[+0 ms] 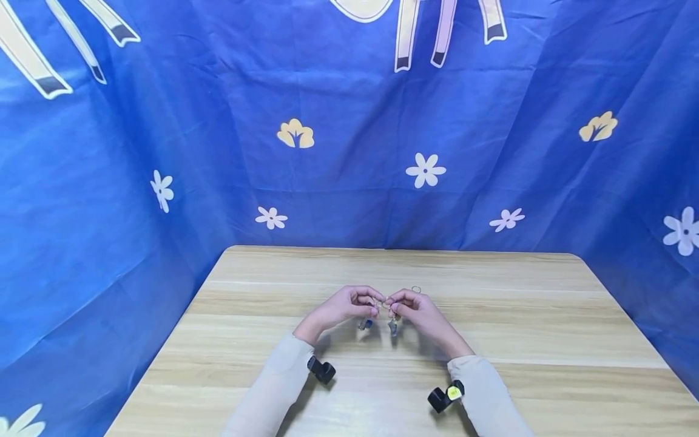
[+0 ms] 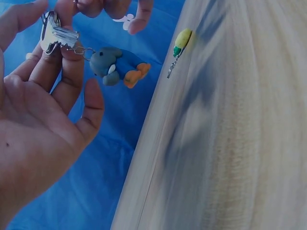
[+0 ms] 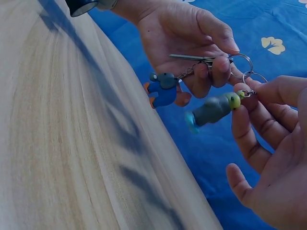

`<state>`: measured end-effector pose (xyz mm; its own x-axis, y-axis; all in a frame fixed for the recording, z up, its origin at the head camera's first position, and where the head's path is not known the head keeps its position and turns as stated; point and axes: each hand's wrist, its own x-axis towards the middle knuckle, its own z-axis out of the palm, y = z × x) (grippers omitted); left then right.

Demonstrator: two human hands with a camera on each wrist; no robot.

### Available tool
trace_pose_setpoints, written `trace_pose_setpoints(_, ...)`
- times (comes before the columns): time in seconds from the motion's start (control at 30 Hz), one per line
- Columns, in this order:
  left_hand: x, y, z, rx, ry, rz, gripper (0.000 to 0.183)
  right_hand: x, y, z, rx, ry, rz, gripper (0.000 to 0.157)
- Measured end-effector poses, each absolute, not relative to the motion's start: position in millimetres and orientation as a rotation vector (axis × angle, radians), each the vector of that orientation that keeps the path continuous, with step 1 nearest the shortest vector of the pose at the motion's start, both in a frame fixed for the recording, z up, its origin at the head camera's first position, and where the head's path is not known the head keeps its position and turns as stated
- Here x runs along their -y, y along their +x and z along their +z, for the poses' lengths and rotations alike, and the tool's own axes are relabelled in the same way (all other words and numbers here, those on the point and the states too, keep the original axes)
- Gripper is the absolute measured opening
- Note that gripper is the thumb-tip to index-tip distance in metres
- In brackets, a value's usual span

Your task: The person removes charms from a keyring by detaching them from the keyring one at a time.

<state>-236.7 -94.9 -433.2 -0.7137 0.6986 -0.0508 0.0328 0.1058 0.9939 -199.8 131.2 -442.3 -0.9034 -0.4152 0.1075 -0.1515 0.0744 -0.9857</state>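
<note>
My left hand (image 1: 352,303) pinches a key ring (image 3: 250,60) that carries silvery keys (image 2: 64,37) and a small animal charm (image 2: 112,64), grey-headed with a blue body and orange feet. Close beside it, the fingertips of my right hand (image 1: 417,309) pinch another ring (image 3: 261,75), which meets the first one in the right wrist view. From this ring hangs a grey-green figure charm (image 3: 213,109) with a yellow-green top and a turquoise end. Both hands are above the table, fingertips nearly together.
On the wooden table (image 1: 246,364) lies a yellow charm (image 2: 183,38) with a green end and a short chain. A thin metal ring (image 1: 416,289) shows just behind my right hand. Blue patterned cloth (image 1: 349,158) hangs around the table.
</note>
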Motion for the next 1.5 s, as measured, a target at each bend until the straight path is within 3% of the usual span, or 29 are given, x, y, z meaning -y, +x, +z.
trace_pose_setpoints(0.6, 92.7, -236.8, -431.7, -1.857, 0.759, 1.648, 0.037, -133.8, -201.2, -446.1, -2.125, -0.62, -1.979, 0.027)
trace_pose_setpoints(1.5, 87.0, -236.5, -437.2, -1.905, 0.718, 1.713, 0.014, -127.8, -198.8, -443.8, -2.282, -0.594, -1.926, 0.023)
